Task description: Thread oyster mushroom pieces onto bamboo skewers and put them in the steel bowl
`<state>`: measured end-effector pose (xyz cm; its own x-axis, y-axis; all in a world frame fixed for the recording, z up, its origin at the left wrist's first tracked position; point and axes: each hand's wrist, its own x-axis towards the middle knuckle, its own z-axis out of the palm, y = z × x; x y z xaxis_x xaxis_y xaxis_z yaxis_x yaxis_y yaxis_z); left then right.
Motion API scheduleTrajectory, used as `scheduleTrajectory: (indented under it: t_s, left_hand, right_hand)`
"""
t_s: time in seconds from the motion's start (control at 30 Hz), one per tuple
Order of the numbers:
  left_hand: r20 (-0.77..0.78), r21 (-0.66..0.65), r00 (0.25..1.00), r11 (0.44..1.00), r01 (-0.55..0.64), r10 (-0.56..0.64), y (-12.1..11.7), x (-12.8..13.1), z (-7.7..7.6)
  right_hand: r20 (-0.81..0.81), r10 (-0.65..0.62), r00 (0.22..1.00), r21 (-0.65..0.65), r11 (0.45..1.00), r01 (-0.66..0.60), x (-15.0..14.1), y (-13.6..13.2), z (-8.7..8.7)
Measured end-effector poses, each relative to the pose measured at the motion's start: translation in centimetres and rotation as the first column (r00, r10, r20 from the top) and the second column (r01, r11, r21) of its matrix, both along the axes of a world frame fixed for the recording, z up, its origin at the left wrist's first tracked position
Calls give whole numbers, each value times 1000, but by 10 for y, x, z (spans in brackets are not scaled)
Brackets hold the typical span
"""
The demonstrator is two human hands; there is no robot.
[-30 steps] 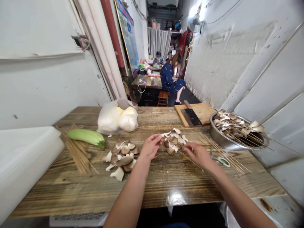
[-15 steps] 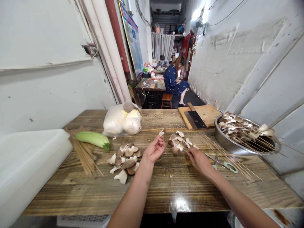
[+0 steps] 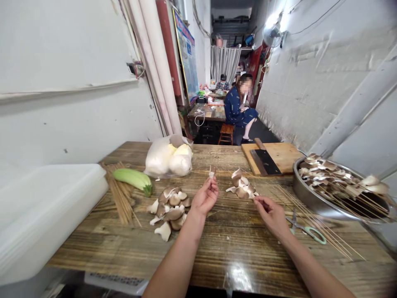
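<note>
Between the raised fingertips of my left hand (image 3: 206, 194) is a small piece of oyster mushroom (image 3: 212, 171), its grey-brown cap upward. My right hand (image 3: 271, 213) pinches the near end of a skewer of mushroom pieces (image 3: 243, 186); the stick itself is mostly hidden by the pieces and my fingers. Left of my left forearm lies a loose pile of oyster mushrooms (image 3: 170, 211). To the right of my right hand are green-handled scissors (image 3: 310, 231) and several loose bamboo skewers (image 3: 322, 223).
A steel basin (image 3: 305, 194) with mushroom skewers stands at the right. Behind is a cutting board (image 3: 288, 155) bearing a cleaver (image 3: 266, 161). On the left are a green squash (image 3: 132, 179), a skewer bundle (image 3: 121, 198), a plastic bag (image 3: 158, 159) and white trays (image 3: 62, 207). A person sits beyond.
My left hand has turned the mushroom piece more upright. My right hand has drawn slightly right and down, and the mushroom pieces by its fingertips have shifted and turned. The camera view has swung left.
</note>
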<state>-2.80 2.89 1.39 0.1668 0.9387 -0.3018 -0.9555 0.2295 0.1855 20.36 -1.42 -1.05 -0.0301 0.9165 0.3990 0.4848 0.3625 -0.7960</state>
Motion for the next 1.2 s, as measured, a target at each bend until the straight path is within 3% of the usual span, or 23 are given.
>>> scheduleTrajectory:
  t_s: [0.2,0.37,0.57,0.8,0.93,1.1,1.2]
  left_hand:
    - [-160,34,987,999,18,-12,0,5,-6]
    - [-360,110,930,993,-45,82,-3,15,-7]
    - [-464,199,872,977,-69,157,-6,19,-5]
    - [-478,203,861,975,-85,174,-5,17,-4]
    - [-419,158,892,981,-114,172,-2,15,-5]
    - [-310,41,946,996,-85,93,1,10,-9]
    - [-322,41,946,999,-26,38,1,8,-11]
  right_hand:
    - [132,37,991,91,995,-49,0,-5,5]
    - [192,76,979,148,983,-106,-4,-9,8]
    - [243,99,965,163,977,-141,-7,-8,8]
    - [260,87,962,210,967,-144,-7,-8,7]
    - [279,78,957,238,960,-148,-6,-10,6]
    - [292,56,955,226,966,-126,-6,-10,4]
    - [313,51,948,201,972,-119,-6,-11,4]
